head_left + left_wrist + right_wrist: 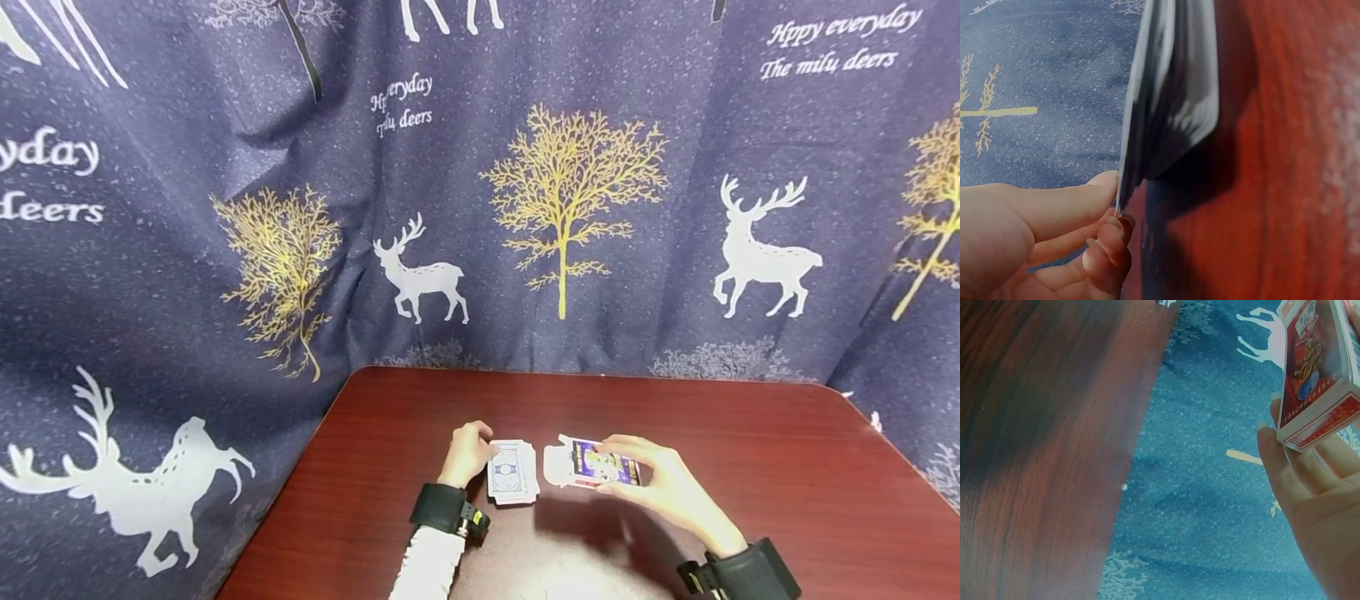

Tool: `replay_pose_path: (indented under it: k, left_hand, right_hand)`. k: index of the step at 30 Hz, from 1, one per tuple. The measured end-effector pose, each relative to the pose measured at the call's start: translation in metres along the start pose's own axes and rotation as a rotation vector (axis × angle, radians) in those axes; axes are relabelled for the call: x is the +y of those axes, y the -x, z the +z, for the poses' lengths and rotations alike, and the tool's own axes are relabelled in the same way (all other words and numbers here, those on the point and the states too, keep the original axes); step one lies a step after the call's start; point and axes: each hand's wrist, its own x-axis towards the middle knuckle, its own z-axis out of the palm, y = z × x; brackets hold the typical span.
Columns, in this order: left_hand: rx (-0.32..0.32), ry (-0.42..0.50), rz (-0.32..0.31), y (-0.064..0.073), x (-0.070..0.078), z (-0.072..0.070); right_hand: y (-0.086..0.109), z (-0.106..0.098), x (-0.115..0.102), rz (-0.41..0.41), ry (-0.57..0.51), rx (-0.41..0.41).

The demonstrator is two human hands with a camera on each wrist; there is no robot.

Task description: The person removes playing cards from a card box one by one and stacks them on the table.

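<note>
My left hand (467, 455) pinches a stack of playing cards (513, 472) by its left edge, backs facing up with a blue pattern. In the left wrist view, the thumb and fingertips grip the corner of the cards (1191, 119), which fan slightly apart. To the right, my right hand (660, 482) holds a card box (587, 463) between thumb and fingers. The box's flaps (557, 465) stand open toward the cards, a small gap away. The right wrist view shows the box's red side and closed end (1325, 419). The inside of the box is hidden.
A dark red wooden table (390, 408) lies under both hands. Behind it hangs a blue cloth (465, 183) printed with deer, trees and lettering. Each wrist wears a black strap, such as the left band (438, 507).
</note>
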Motion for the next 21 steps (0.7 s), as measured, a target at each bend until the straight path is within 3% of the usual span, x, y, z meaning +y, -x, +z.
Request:
replay_pose_path:
  k: [3,6,7,10,13,16,21]
  left_hand:
    - [0.016,-0.02,0.013,0.0,-0.002,0.001]
    - [0.021,-0.081,-0.035,0.0,0.002,0.0]
    - [0.006,-0.101,-0.078,0.001,0.01,-0.003]
    - [-0.004,-0.129,-0.074,0.003,0.028,-0.011]
    - [-0.045,-0.092,0.023,0.006,0.051,-0.02]
    - [-0.13,-0.052,0.115,0.011,0.072,-0.023]
    - [-0.244,-0.049,0.187,0.02,0.096,-0.018]
  right_hand:
    - [0.0,0.0,-0.001,-0.009,-0.004,0.004]
    - [-0.001,0.0,-0.001,-0.018,-0.007,0.011]
    - [-0.001,0.0,0.0,-0.021,-0.006,0.012]
    - [-0.001,0.0,0.0,-0.027,0.0,0.01]
    - [-0.001,-0.002,0.001,-0.01,0.007,-0.008]
    - [-0.002,-0.003,0.001,0.006,0.008,-0.033]
    - [-0.001,-0.002,0.001,0.001,0.005,-0.038]
